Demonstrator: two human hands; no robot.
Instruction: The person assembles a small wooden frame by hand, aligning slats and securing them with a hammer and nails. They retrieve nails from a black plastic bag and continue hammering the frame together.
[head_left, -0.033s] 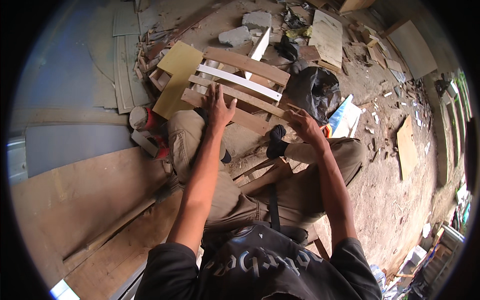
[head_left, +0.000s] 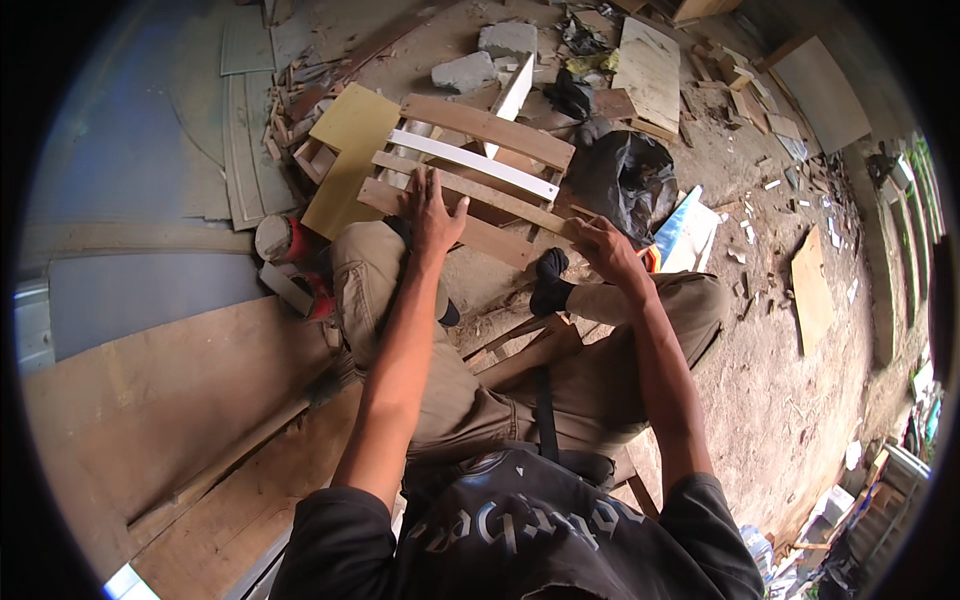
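Note:
In front of my knees lies a slatted wooden frame, made of several parallel strips over pieces beneath. Its far strip is a wide brown board (head_left: 490, 130), followed by a white strip (head_left: 480, 164). Nearer me comes a narrow wooden slat (head_left: 500, 198), then another brown board (head_left: 495, 240). My left hand (head_left: 432, 218) rests at the left part of the narrow slat, fingers stretched forward and thumb spread out. At that slat's right end, my right hand (head_left: 605, 247) is closed with bent fingers round the wood. Whether the slat is fastened cannot be seen.
A yellowish panel (head_left: 345, 150) lies left of the frame, near red cans (head_left: 285, 238). A black plastic bag (head_left: 625, 180) sits to the right, with a blue-and-white sheet (head_left: 685, 232) beside it. Concrete blocks (head_left: 465, 72) and wood scraps lie beyond.
The whole picture has shifted very slightly to the left. Both hands keep their places on the slat.

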